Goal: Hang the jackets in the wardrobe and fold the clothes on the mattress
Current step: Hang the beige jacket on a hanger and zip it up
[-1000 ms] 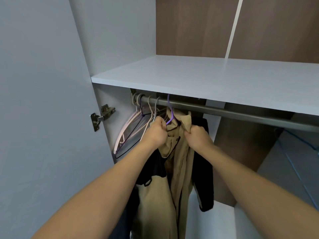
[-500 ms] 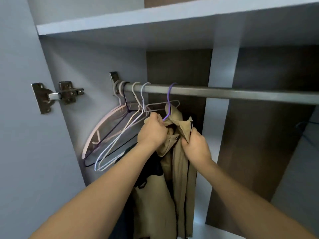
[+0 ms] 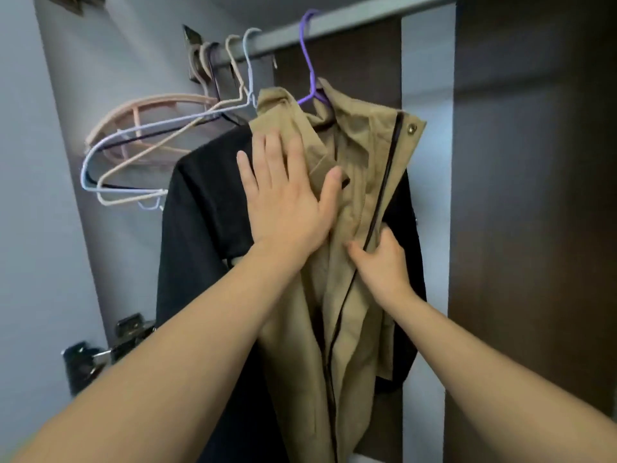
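A tan jacket with black sleeves (image 3: pixel 354 155) hangs on a purple hanger (image 3: pixel 310 61) from the grey wardrobe rail (image 3: pixel 350 15). My left hand (image 3: pixel 283 198) lies flat with spread fingers on the jacket's left chest, just below the collar. My right hand (image 3: pixel 380 262) pinches the jacket's front edge along the dark zipper line, lower down. The black left sleeve (image 3: pixel 203 222) hangs beside my left forearm.
Several bare hangers (image 3: pixel 147 142), pink, white and dark, hang at the rail's left end against the wardrobe's side wall. Door hinges (image 3: pixel 100 349) stick out at the lower left. A pale vertical divider (image 3: pixel 430 78) and brown back panel (image 3: pixel 534 195) stand to the right.
Both hands left the collar near the hanger hook. My left hand opened flat onto the chest, my right slid down to the zipper edge. The view dropped below the shelf.
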{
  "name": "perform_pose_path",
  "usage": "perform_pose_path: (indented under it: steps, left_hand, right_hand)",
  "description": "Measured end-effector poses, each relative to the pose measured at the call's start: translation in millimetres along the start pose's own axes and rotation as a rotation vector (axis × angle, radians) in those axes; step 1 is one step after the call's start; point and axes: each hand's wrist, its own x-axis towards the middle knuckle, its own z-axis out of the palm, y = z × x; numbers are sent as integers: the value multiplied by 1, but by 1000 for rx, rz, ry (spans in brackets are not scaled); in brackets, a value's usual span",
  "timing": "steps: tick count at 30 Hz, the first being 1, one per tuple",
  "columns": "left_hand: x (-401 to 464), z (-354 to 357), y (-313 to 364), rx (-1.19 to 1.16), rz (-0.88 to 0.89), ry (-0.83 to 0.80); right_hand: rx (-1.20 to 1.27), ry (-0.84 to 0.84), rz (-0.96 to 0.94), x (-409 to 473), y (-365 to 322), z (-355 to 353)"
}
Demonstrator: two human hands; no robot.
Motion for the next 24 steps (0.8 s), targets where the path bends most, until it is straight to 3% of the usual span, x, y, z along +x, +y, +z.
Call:
perform_pose_path:
  steps: [5, 10, 16, 20, 24]
  left_hand:
    - [-83, 15, -3, -72, 36, -91]
    - [-189, 38, -26, 51, 82, -241]
    - [-288, 41, -41, 191, 61, -381]
    - [-342, 46, -41, 366, 233, -579]
    - [-374, 58, -28, 269, 217, -824]
  right_hand:
    - [89, -185, 128, -39, 36, 10]
    - [218, -311, 143, -103, 90, 15]
    - [62, -264, 212, -152, 130, 19]
    - [-41, -228, 213, -174, 134, 15]
    - [48, -183, 216, -187, 134, -8]
